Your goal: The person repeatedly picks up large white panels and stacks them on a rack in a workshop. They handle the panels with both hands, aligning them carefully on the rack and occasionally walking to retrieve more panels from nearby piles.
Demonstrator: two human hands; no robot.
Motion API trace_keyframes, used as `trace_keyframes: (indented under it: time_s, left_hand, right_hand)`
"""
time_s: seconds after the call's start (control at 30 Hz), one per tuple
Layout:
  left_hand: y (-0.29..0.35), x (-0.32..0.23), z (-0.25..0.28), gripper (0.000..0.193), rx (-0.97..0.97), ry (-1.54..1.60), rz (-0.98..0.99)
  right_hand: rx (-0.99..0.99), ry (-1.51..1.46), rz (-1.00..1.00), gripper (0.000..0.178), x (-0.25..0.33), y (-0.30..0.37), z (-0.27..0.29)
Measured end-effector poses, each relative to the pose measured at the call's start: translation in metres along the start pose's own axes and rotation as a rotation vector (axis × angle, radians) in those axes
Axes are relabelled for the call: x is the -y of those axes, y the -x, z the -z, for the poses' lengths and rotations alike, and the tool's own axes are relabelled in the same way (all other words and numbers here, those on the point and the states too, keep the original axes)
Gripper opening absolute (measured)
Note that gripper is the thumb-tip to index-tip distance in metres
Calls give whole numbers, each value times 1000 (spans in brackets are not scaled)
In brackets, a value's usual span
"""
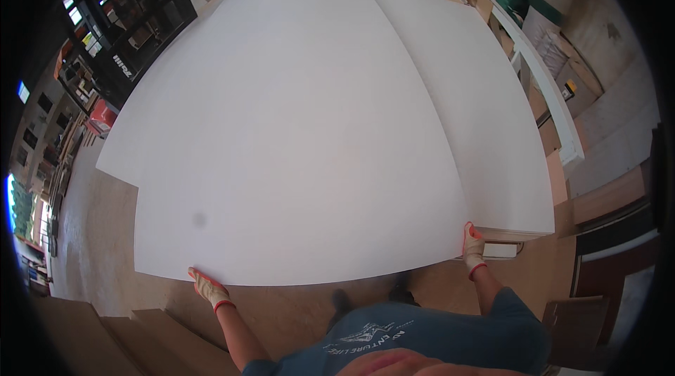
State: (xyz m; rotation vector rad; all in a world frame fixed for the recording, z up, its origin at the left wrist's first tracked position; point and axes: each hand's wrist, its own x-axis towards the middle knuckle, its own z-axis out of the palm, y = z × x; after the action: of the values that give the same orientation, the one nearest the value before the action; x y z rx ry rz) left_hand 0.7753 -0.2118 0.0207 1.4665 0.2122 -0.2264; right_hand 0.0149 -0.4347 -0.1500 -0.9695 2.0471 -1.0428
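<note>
A large white sheet [295, 137] spreads out in front of me and overlaps a second white sheet [485, 102] on the right. My left hand [208, 287], in a cream work glove with red trim, grips the near edge of the large sheet toward its left corner. At the near right corner my right hand [474, 244], gloved the same way, is closed on the same sheet with the thumb on top. Below the sheet's edge the fingers of both hands are mostly hidden.
A forklift [133, 24] stands at the far left. Past the right-hand sheet runs a pale frame rail [538, 67]. Brown boards [155, 334] lie at the lower left, and a dark brown box-like piece [573, 320] stands at the lower right.
</note>
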Motion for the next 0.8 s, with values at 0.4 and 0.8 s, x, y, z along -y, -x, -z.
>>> trace_keyframes:
  time_s: [0.4,0.8]
  left_hand:
    - [-125,-13,13,39,186,-1,-235]
    - [117,65,-67,33,682,-270,-79]
  right_hand:
    - [-70,-11,-330,59,-153,165,-82]
    - [80,-1255,-562,85,-99,83,117]
